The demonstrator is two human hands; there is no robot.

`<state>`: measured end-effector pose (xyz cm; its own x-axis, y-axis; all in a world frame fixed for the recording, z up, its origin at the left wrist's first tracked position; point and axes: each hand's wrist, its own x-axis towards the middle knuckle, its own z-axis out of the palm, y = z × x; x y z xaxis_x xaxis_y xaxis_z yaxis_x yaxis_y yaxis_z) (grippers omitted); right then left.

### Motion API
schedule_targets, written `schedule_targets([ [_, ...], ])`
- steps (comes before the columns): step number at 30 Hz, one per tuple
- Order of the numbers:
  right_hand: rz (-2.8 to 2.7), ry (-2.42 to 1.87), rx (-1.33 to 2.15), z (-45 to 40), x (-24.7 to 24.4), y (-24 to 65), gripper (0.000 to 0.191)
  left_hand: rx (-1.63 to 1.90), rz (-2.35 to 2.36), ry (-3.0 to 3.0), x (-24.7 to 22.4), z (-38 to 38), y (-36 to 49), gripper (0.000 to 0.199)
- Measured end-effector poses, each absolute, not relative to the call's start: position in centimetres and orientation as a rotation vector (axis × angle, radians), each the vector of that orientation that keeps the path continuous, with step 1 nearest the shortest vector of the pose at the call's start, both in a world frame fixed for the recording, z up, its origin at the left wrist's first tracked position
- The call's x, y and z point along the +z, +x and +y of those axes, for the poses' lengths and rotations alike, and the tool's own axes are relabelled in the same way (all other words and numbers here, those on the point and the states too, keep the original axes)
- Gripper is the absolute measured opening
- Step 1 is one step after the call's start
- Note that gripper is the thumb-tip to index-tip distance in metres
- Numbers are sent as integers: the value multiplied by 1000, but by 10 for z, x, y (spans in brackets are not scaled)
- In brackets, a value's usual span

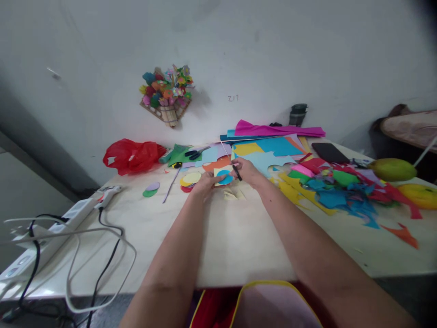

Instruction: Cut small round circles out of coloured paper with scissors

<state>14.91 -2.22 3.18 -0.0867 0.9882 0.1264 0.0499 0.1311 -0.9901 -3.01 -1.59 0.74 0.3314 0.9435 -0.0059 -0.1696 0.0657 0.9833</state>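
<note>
A pale yellow piece of paper (218,171) with a blue paper circle (225,177) on it is pinched in my left hand (206,181). At the paper's right edge, my right hand (246,171) is closed on what look like black-handled scissors (236,173); my fingers cover most of them and the blades are hard to see. Pale yellow scraps (235,195) lie on the table just below the hands. Left of my left hand is a small pile of paper circles, a pale yellow circle (191,178) over a red one (186,188).
Green and lilac circles (150,189) lie left of a thin purple strip (171,184). Dark-handled scissors (195,154) rest near a red plastic bag (131,156). Coloured sheets (280,146) are at the back, paper scraps (336,193) at right. Cables (102,230) trail from a power strip (73,214).
</note>
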Motion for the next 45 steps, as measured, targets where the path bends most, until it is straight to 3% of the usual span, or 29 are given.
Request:
schedule_targets([
  [9, -1210, -1095, 976, -12, 23, 137, 41, 1148, 840, 907, 9, -16, -13, 17],
  [15, -1128, -1095, 933, -11, 18, 130, 40, 1301, 860, 765, 7, -16, 2, 16],
  [22, -1053, -1116, 1027, -16, 23, 129, 32, 1453, 876, 756, 0, -9, 0, 23],
  [29, -1157, -1199, 1160, -22, 24, 130, 23, 1543, 882, 595, 0, -7, -5, 10],
  [45, -1298, -1188, 1271, -22, 5, 123, 22, 1620, 706, 440, -8, 3, -5, 16],
])
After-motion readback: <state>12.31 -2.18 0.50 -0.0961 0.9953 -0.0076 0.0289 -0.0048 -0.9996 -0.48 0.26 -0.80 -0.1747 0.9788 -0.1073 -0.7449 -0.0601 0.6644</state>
